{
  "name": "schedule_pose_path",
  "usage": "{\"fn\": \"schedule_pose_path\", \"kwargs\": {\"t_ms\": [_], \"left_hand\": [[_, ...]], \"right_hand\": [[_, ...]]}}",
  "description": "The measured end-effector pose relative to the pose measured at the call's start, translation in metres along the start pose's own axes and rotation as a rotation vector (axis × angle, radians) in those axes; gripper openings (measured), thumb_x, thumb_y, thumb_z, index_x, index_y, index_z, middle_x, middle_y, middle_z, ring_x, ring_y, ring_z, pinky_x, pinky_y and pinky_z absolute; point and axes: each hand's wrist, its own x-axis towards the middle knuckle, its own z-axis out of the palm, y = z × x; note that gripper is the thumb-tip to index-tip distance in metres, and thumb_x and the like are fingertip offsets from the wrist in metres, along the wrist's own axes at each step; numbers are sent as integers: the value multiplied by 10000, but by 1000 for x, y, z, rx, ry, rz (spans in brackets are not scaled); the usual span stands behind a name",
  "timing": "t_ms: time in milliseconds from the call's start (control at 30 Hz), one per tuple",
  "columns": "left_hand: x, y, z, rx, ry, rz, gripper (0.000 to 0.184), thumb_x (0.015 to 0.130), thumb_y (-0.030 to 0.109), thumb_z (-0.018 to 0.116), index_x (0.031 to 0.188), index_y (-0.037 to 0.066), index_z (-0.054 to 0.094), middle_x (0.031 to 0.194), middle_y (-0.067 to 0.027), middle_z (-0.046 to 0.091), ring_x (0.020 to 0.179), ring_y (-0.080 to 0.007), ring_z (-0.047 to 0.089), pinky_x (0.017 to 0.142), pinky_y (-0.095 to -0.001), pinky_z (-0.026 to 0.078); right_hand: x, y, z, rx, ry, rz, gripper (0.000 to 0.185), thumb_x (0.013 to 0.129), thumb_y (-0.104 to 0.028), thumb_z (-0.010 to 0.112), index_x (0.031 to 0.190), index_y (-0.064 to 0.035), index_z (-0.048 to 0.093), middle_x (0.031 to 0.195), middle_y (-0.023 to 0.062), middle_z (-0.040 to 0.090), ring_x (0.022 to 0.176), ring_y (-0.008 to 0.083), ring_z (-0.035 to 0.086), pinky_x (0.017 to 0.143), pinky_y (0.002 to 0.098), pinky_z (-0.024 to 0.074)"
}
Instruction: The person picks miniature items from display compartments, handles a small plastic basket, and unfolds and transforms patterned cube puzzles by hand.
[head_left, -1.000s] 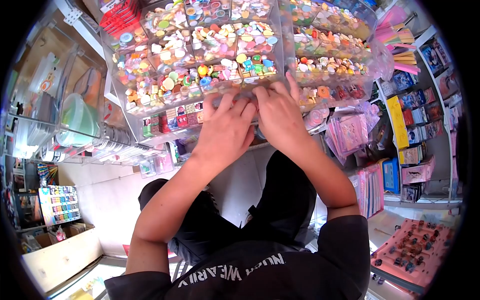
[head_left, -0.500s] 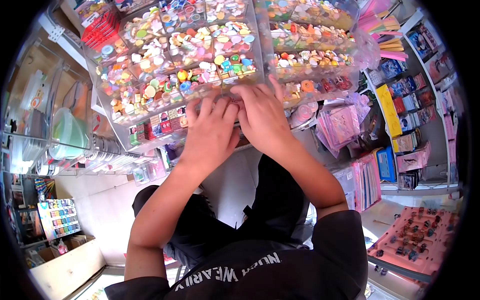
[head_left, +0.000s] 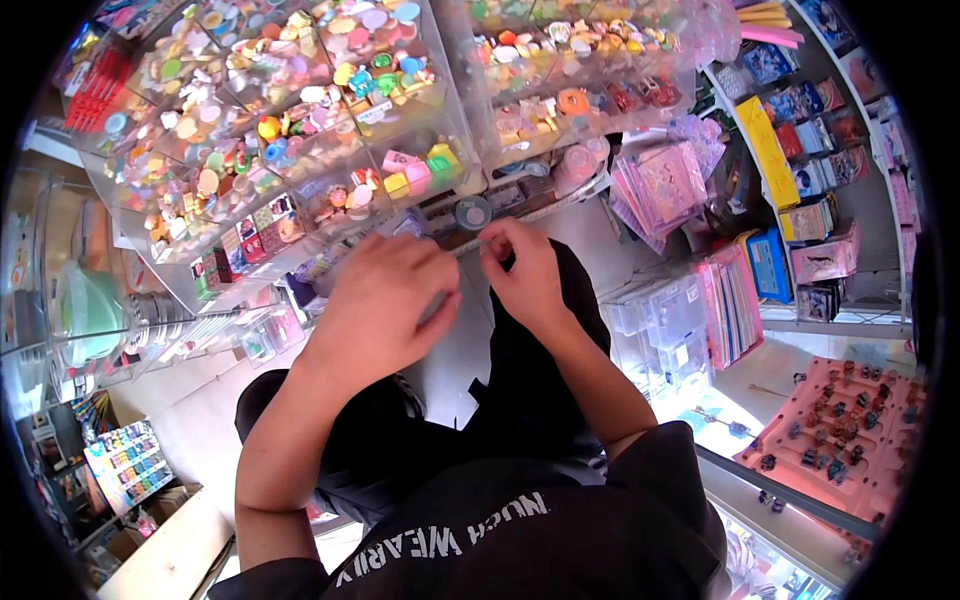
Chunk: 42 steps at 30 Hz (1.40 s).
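Note:
My left hand point(head_left: 385, 300) is in the air just below the clear compartment bins point(head_left: 300, 205), back up and fingers curled; its fingertips are blurred and partly hidden. My right hand point(head_left: 522, 265) is to its right, thumb and forefinger brought together in a pinch, and whatever lies between them is too small to tell. Neither hand touches the bins. Yellow, pink and green blocks point(head_left: 418, 175) lie in a front compartment above my hands. A round grey-green roll point(head_left: 472, 212) sits on the shelf beneath the bins, close to my right fingertips.
Pink packets point(head_left: 660, 190) hang right of the bins. Clear plastic boxes point(head_left: 660, 325) stand below them, beside upright folders point(head_left: 730, 310). A pink tray point(head_left: 835, 430) with small clips is at the lower right. A green-lidded container point(head_left: 90, 312) stands on the left shelf.
Both hands have come away from the front compartments and down toward my body, now farther apart. The view has shifted, uncovering the coloured blocks and the shelf beneath the bins.

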Motion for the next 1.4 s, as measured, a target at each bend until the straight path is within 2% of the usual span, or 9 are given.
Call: {"fn": "schedule_pose_path", "kwargs": {"t_ms": [67,400,500,533,833,1033,1200,1333,1400], "left_hand": [[-6,-4,13,-119,-328,2,122,788,116,681,849,83,581,835,-83,601,864,-277,588,779,-410,420],[-7,1,31,-113,-492,-123,197,954,263,567,905,75,603,750,-185,646,750,-418,646,651,-543,489],[-11,-8,48,-100,-405,-132,211,955,273,564,903,78,624,725,-186,645,750,-422,654,672,-544,503],[-11,-12,54,-103,-361,-135,222,955,281,561,901,78,632,717,-187,647,751,-423,658,678,-543,509],[-3,-44,96,10,-316,-113,328,947,346,566,829,89,732,764,-166,688,793,-396,684,699,-520,529],[3,-50,96,43,-328,-161,416,951,436,566,815,86,744,783,-133,703,846,-371,694,693,-512,532],[8,-43,84,10,-402,-190,541,831,596,650,757,66,736,746,-138,691,788,-369,695,672,-479,537],[8,-48,84,24,-327,-166,585,786,642,668,757,61,736,728,-150,685,763,-369,698,668,-478,537],[7,-48,81,31,-315,-184,611,789,654,661,771,48,736,724,-164,682,753,-369,699,673,-478,542]], "right_hand": [[-12,6,8,-29,-73,17,170,784,-2,702,931,-51,633,701,59,610,677,222,619,663,351,467],[-19,1,-4,-132,-130,64,86,880,-111,686,960,-83,666,751,78,677,680,264,643,749,387,460],[4,-17,-19,20,-120,161,107,969,-134,600,963,-47,661,664,98,632,628,276,625,650,378,476],[11,-22,-23,16,-85,82,163,990,-149,572,899,-28,632,609,99,587,577,281,592,582,387,453],[103,-115,-35,-65,-43,-351,266,996,-156,556,796,19,541,772,143,569,715,336,548,654,401,419],[176,-192,9,-27,-45,-666,181,974,-148,581,873,1,572,765,155,552,760,370,577,694,421,449],[225,-251,63,-80,-149,-949,168,930,-210,658,972,-48,639,956,134,589,845,359,615,758,438,492],[260,-291,112,-105,-173,-947,178,894,-208,696,1035,-98,690,1073,111,597,938,339,613,841,440,509],[274,-299,131,-243,-105,-1185,213,868,-192,714,1073,-133,717,1119,102,605,1047,319,592,899,430,508]]}}
